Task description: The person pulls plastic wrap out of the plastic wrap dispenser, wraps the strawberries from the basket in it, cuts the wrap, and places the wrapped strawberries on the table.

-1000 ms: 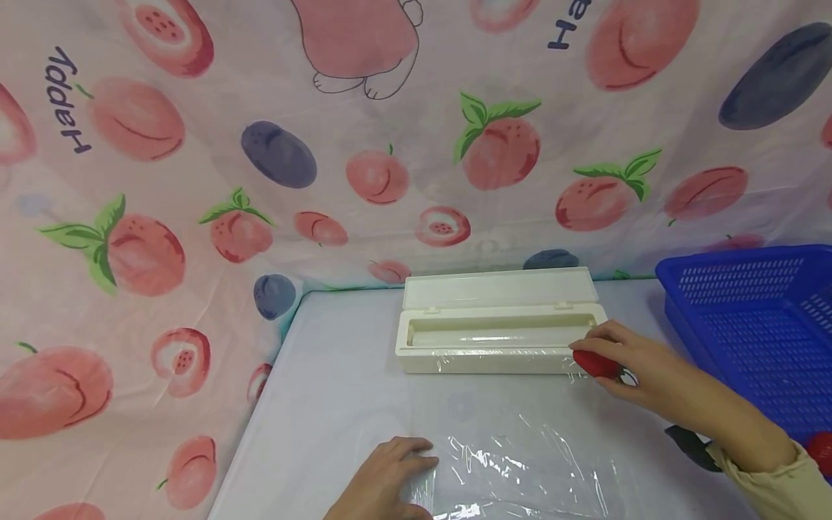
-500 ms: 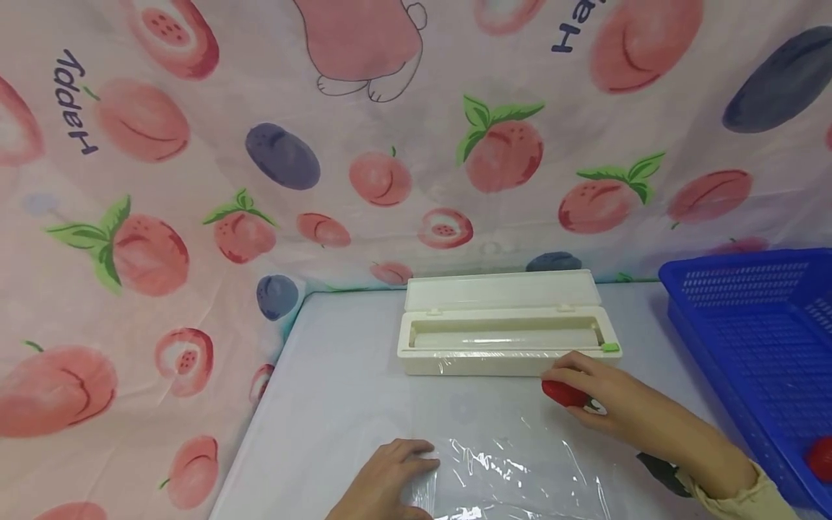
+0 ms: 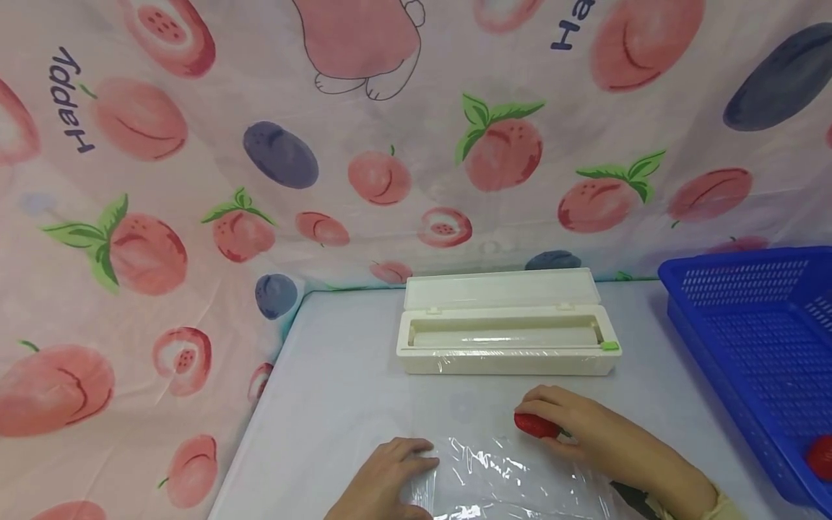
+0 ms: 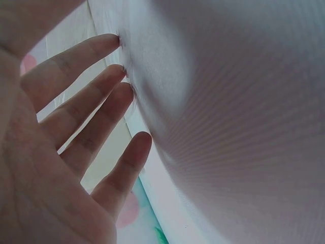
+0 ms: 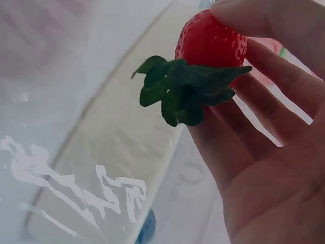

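- We see the counter (image 3: pixel 338 375) carrying a cream wrap dispenser (image 3: pixel 507 339), lid open, at 12 o'clock.
- Our cling film sheet (image 3: pixel 520 477) lies at 6 o'clock.
- Left hand (image 3: pixel 383 484) presses it, fingers flat.
- Right hand (image 3: pixel 585 426) pinches 1 strawberry (image 3: pixel 536 425) over the film's far edge.

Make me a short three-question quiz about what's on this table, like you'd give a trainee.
1. True or false: the lid of the cream wrap box is open.
2. What does the right hand hold? A) a knife B) a strawberry C) a spoon
3. Fill in: the left hand presses flat on the sheet of ____.

Key
1. True; the roll shows inside.
2. B; the right wrist view shows its green leaves.
3. Plastic wrap, spread on the table in front of the box. The blue basket stands to the right.
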### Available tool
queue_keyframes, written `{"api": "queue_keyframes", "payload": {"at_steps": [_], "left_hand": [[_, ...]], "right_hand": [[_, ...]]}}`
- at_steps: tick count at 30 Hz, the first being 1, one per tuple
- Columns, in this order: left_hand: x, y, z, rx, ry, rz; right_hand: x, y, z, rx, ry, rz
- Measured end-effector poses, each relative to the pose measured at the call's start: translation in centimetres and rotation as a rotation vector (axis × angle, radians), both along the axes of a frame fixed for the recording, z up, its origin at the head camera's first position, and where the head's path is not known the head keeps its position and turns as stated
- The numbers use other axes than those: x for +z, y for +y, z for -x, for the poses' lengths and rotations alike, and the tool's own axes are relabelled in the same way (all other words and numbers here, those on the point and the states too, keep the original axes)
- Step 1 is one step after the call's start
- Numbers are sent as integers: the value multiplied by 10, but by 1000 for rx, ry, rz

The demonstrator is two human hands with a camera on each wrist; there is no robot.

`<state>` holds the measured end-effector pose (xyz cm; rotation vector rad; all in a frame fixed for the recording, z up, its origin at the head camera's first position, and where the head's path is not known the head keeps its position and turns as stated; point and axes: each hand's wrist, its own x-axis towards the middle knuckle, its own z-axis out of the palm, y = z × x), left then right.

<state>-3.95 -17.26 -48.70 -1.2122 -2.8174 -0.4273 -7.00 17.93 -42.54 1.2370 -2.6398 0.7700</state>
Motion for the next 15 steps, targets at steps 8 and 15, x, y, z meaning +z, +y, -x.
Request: {"api": "queue_keyframes", "payload": {"at_steps": [8,15], "left_hand": [[2,1,0,8,-31,19],[2,1,-1,18,-37,30]], "right_hand": [[-6,-15,-8,-54,-247,-61],[-15,-25,-13,-29,-310,-62]]}}
